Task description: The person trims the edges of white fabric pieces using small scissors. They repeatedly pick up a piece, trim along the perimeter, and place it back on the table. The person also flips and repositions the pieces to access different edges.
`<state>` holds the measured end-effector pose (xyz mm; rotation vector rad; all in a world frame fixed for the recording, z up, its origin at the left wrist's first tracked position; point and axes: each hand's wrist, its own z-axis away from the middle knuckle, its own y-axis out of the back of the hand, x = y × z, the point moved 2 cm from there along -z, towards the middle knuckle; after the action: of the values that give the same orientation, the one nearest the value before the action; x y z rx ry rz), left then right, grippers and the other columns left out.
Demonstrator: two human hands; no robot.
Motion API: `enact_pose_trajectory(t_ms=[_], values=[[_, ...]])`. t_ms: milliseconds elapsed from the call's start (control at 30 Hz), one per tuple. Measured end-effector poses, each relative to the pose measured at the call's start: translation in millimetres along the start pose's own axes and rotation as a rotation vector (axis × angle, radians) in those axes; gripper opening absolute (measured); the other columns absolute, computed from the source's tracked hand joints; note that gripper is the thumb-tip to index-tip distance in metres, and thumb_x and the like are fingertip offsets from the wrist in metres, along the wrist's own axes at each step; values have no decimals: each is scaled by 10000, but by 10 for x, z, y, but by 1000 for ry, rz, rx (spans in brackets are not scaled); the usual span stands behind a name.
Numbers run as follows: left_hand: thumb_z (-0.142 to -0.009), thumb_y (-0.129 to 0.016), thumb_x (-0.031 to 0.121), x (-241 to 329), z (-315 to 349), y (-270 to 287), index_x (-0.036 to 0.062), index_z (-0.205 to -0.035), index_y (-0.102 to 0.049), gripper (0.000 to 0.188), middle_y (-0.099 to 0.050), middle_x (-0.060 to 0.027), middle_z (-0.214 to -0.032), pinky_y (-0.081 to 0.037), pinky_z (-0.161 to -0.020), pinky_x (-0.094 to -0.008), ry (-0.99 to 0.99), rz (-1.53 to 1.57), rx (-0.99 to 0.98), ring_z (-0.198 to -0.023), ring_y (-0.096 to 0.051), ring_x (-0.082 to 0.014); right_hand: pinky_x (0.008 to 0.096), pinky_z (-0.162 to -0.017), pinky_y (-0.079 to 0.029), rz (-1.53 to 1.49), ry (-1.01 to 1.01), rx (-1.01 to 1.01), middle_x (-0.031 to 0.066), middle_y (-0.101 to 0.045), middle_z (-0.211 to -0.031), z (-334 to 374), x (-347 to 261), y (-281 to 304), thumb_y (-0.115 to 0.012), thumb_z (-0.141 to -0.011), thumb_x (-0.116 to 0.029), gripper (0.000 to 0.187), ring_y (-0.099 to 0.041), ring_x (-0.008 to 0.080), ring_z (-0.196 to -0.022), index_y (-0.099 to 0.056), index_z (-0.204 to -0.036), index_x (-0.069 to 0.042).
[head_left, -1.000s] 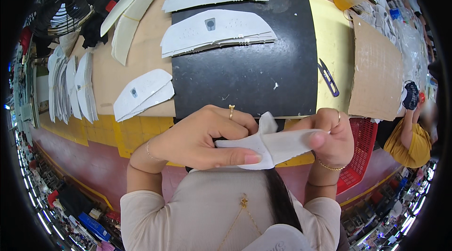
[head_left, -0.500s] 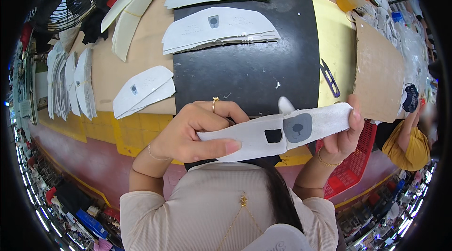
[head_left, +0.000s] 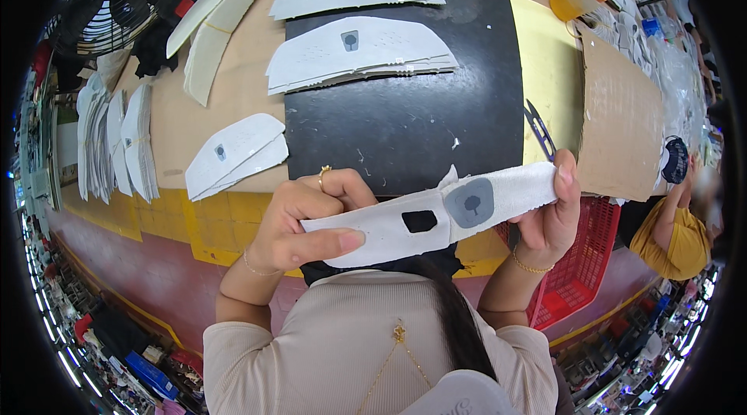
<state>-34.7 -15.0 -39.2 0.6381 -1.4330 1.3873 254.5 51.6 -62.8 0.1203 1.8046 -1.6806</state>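
My left hand pinches the left end of a white fabric panel, thumb in front and fingers behind. A squarish hole with rounded corners is cut through this panel, and darkness shows through it. Its right edge meets a second white fabric piece, which carries a grey patch with a darker tree-like emblem. At the far end of that piece my right hand grips it between thumb and fingers. Both pieces are held up in front of my chest; whether they are joined, I cannot tell. A small white tip sticks up behind their meeting edge.
A black mat bears two stacks of curved white panels. More panels lie to its left. Purple thread snips rest on a yellow sheet beside cardboard. An orange-capped bottle, fan and red basket surround these.
Both hands have shifted left with the fabric pieces still held. The white tip behind their meeting edge shows less. My right fingers now cover the lower end of the snips.
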Motion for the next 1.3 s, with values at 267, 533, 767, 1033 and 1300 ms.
enact_pose_trajectory(t_ms=[267, 533, 767, 1033, 1300], values=[[-694, -706, 90, -26, 1, 73, -47, -609, -613, 186, -636, -165, -929, -438, -728, -315, 44, 123, 52, -757, -542, -166, 434, -577, -636, 99, -7, -6, 344, -676, -948, -48, -6, -81, -551, -989, -130, 146, -725, 409, -765, -483, -885, -55], [-672, -693, 149, -55, -137, 25, -50, -697, -700, 201, -667, -254, -1007, -449, -857, -384, -38, 211, 26, -963, -583, -266, 358, -470, -579, 251, 101, 77, 226, -698, -837, -41, -30, -225, -576, -974, -190, 213, -708, 281, -612, -429, -859, -89], [-658, -686, 164, -32, -178, 5, -49, -689, -696, 216, -662, -281, -1023, -457, -872, -399, -60, 282, 36, -963, -591, -278, 393, -531, -602, 160, 109, 86, 247, -685, -832, -49, 10, -227, -600, -966, -186, 236, -709, 311, -650, -432, -846, -72], [-644, -674, 157, -28, -180, -9, -63, -706, -701, 230, -658, -279, -1039, -462, -883, -398, -59, 295, 61, -981, -597, -291, 386, -520, -601, 172, 124, 92, 246, -683, -830, -40, 16, -175, -585, -969, -179, 226, -706, 306, -644, -434, -842, -70], [-631, -671, 160, -52, -192, 15, -75, -728, -707, 257, -646, -285, -1071, -465, -880, -399, -100, 305, 23, -985, -597, -294, 399, -523, -610, 157, 107, 82, 256, -684, -847, -32, 29, -167, -583, -971, -187, 233, -714, 322, -661, -430, -840, -71]])
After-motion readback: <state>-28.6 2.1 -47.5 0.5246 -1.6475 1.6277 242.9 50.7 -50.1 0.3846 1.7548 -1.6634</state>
